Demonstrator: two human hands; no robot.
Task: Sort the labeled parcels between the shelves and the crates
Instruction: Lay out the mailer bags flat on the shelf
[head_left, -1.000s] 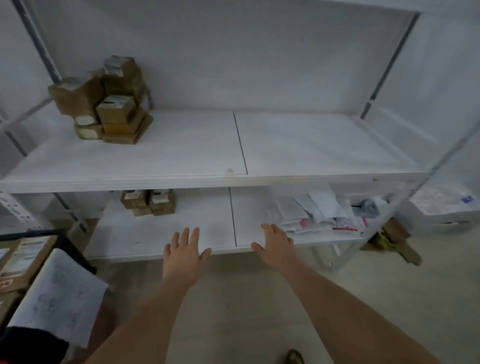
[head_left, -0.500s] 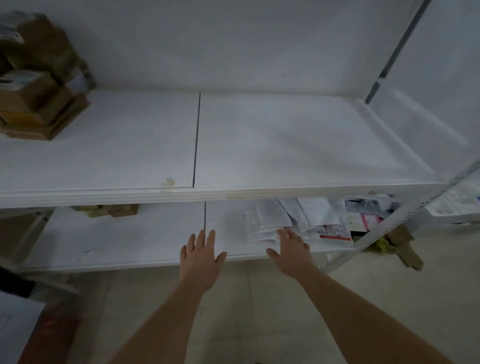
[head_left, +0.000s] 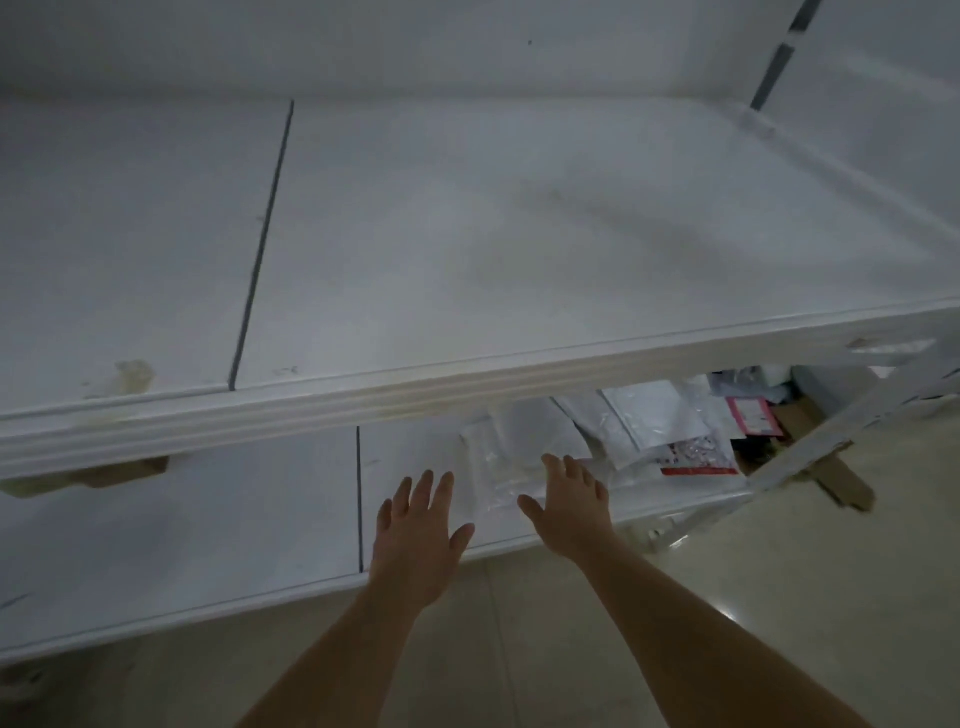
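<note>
A pile of white plastic mailer parcels (head_left: 613, 431) lies on the right part of the lower shelf (head_left: 208, 519), one with a red printed edge (head_left: 696, 462). My right hand (head_left: 571, 509) reaches over the shelf's front edge with straight fingers, its fingertips at the nearest white mailer (head_left: 498, 467). My left hand (head_left: 415, 535) is spread flat just left of it, above bare shelf, holding nothing. Whether either hand touches anything I cannot tell.
The white upper shelf (head_left: 519, 234) fills most of the view and overhangs the lower one. A cardboard box (head_left: 104, 475) peeks from under it at the left. Cardboard scraps (head_left: 841, 483) and a slanted white brace (head_left: 831, 441) lie at the right. Pale floor is below.
The view has moved closer and rightward; the box stack on the upper shelf has left the frame. Both hands have advanced over the lower shelf toward the white mailers.
</note>
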